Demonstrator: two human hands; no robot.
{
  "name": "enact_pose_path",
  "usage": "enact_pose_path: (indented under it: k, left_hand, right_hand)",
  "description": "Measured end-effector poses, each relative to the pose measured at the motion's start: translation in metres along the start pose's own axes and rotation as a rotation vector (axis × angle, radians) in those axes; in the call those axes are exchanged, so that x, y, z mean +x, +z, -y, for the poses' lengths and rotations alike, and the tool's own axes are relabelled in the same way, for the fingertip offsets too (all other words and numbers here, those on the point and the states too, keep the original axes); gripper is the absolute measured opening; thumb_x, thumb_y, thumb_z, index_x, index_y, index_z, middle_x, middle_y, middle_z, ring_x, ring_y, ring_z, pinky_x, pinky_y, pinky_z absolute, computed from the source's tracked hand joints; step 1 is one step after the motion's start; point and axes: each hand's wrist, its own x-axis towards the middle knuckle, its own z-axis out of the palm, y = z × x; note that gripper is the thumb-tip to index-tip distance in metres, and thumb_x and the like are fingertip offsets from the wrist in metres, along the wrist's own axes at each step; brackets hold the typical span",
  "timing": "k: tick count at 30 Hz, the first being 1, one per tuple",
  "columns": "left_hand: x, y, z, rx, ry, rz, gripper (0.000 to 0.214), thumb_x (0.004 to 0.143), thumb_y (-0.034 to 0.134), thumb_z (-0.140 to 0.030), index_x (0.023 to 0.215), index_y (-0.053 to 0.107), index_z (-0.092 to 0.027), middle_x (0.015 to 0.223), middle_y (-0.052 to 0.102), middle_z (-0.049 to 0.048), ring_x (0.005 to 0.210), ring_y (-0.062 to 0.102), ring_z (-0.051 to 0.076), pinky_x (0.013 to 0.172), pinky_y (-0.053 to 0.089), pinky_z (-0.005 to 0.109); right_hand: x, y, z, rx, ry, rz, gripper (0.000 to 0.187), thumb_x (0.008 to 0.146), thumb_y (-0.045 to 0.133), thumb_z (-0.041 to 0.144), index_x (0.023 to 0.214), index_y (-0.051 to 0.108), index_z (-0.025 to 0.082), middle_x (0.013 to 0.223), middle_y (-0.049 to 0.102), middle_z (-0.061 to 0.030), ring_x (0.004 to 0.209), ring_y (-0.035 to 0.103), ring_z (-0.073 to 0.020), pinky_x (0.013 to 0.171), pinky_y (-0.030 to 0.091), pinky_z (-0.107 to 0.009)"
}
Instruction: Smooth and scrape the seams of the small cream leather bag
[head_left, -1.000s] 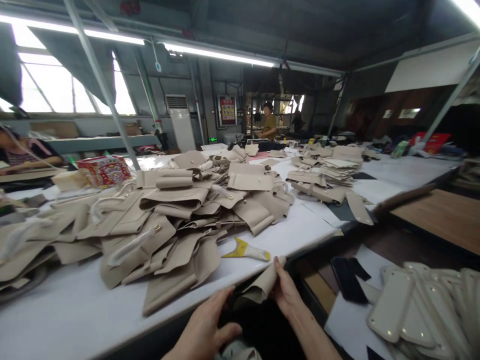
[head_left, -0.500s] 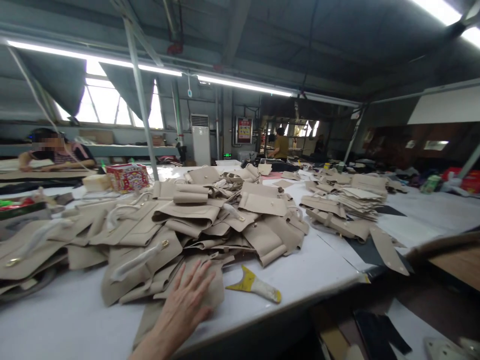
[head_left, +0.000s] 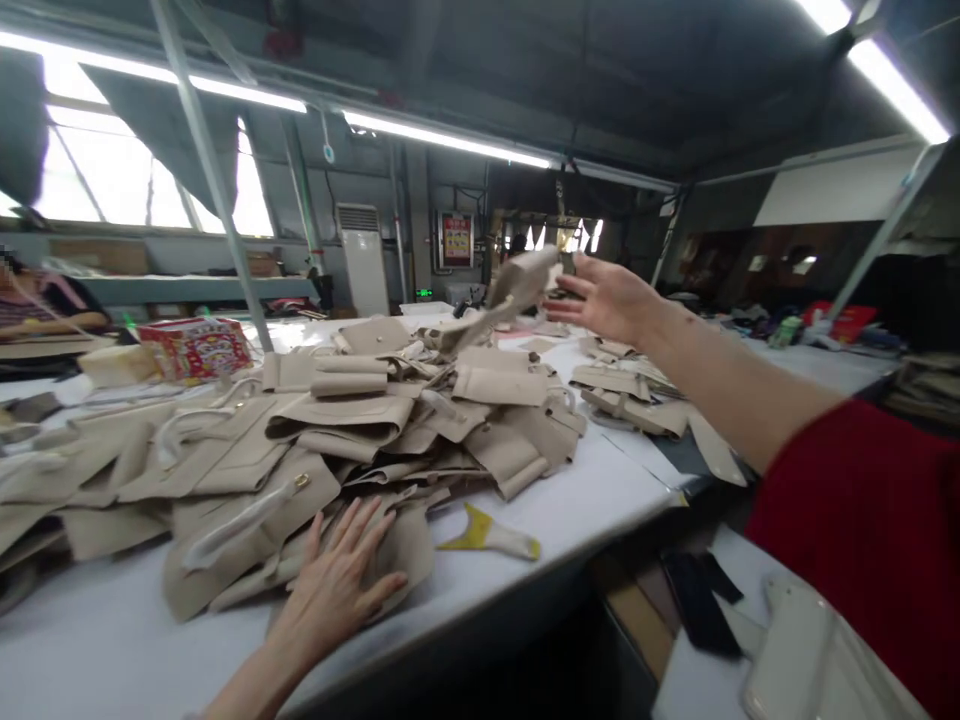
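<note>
My left hand point(head_left: 337, 580) lies flat with fingers spread on a beige leather piece point(head_left: 409, 545) at the near edge of a big heap of beige pieces point(head_left: 337, 440) on the white table point(head_left: 585, 490). My right hand point(head_left: 611, 298) is stretched far out over the table, above the heap, in a red sleeve point(head_left: 870, 540). A floppy beige leather piece point(head_left: 510, 290) hangs at its fingertips; the fingers are loosely apart, so I cannot tell whether they still hold it.
A yellow and white scraper point(head_left: 491, 535) lies right of my left hand. More beige stacks point(head_left: 630, 385) sit farther right. A red printed box point(head_left: 195, 347) stands at the back left near a seated person point(head_left: 45, 305). White padded parts point(head_left: 795, 650) lie low right.
My right arm has swung up and out over the heap with a beige piece at its fingertips. My left hand stays flat on the near pile, shifted slightly left.
</note>
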Motion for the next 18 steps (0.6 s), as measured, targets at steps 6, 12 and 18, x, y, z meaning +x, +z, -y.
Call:
enact_pose_path:
  k: [6,12,18]
  left_hand:
    - [-0.006,0.014,-0.041,0.066,0.315,0.026,0.072,0.088,0.053,-0.063,0.148,0.041,-0.024,0.159,0.033,0.0083,0.149,0.022,0.032,0.120,-0.002,0.061]
    - [0.007,0.043,-0.067,0.024,0.529,0.077,0.070,0.094,0.042,-0.062,0.152,0.033,-0.024,0.162,0.026,0.0068,0.150,0.018,0.032,0.119,0.000,0.060]
    - [0.031,0.049,-0.085,-0.066,0.536,0.173,0.094,0.080,0.043,-0.083,0.150,0.035,-0.021,0.161,0.028,0.0100,0.149,0.019,0.032,0.119,0.000,0.056]
  right_hand:
    - [-0.031,-0.031,-0.043,-0.091,0.289,0.184,0.053,0.097,0.029,0.030,0.109,0.059,-0.013,0.108,0.065,-0.0176,0.098,0.068,-0.0289,0.064,0.050,-0.035]
    - [-0.183,-0.128,-0.126,-0.196,0.624,0.345,0.033,0.090,0.060,0.023,0.112,0.061,-0.001,0.093,0.074,-0.0146,0.073,0.074,-0.0199,0.066,0.057,-0.033]
    - [-0.389,-0.174,-0.236,-0.262,1.082,0.483,0.029,0.092,0.057,0.040,0.105,0.064,0.014,0.095,0.075,-0.0090,0.074,0.073,-0.0157,0.063,0.056,-0.024]
